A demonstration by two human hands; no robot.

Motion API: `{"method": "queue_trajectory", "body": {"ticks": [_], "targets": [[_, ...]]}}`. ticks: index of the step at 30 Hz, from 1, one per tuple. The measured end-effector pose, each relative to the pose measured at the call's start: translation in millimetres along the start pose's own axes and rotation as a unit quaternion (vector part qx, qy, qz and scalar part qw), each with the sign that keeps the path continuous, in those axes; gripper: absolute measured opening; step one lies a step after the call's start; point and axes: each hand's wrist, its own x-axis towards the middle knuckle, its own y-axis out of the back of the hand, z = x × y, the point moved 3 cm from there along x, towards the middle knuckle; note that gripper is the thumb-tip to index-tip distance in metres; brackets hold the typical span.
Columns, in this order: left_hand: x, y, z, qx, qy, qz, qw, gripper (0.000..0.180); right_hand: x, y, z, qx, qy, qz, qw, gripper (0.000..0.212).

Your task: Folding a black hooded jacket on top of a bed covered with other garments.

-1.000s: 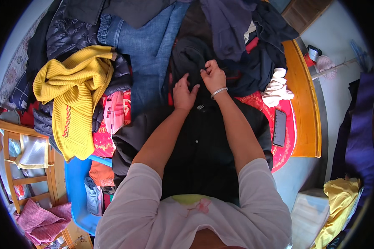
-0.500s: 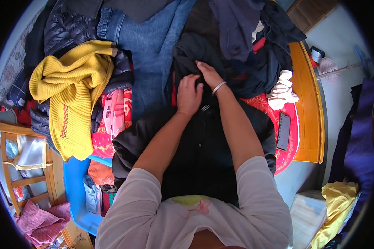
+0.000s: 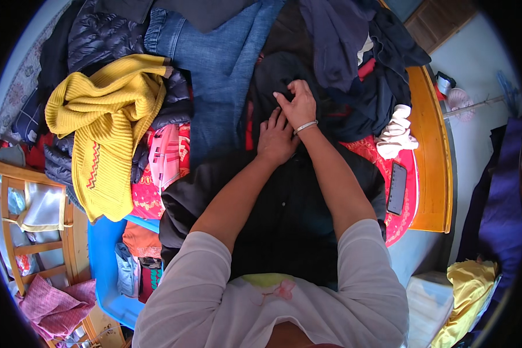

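1. Far left, a wooden chair [image 3: 23, 172] stands beside a blue plastic tub [image 3: 104, 243] of folded clothes.
2. A yellow ribbed sweater [image 3: 101, 174] lies at the pile's left, its lower end near the tub; a hard tug on the clothes could slide it in.
3. Upper left of centre, blue jeans [image 3: 217, 69] lie spread out.
4. At centre, the black jacket [image 3: 284, 191] lies towards the person, below a dark hood [image 3: 275, 69]; whether they join is unclear. The left hand [image 3: 277, 139] lies open on dark cloth, fingers slightly spread, gripping nothing visible. Its weight could ruck the cloth if the other hand pulled.
5. The right hand [image 3: 298, 107] is part-curled, thumb out; whether it pinches cloth cannot be told.
6. Right, a phone [image 3: 397, 188] rests on a red patterned spread [image 3: 397, 226]; a swept sleeve could knock it.
7. Beyond the wooden edge [image 3: 435, 174], yellow cloth [image 3: 467, 301] drapes lower right.
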Motion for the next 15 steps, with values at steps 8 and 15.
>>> {"method": "queue_trajectory", "body": {"ticks": [8, 15], "targets": [[-1, 2, 1, 0.013, 0.004, 0.0, 1.0, 0.056, 3, 4, -33, -0.047, 0.109, 0.1, 0.988, 0.051], [-1, 1, -1, 0.009, -0.011, 0.004, 1.0, 0.054, 24, -16, -11, -0.039, 0.018, 0.003, 0.999, 0.036]]}}
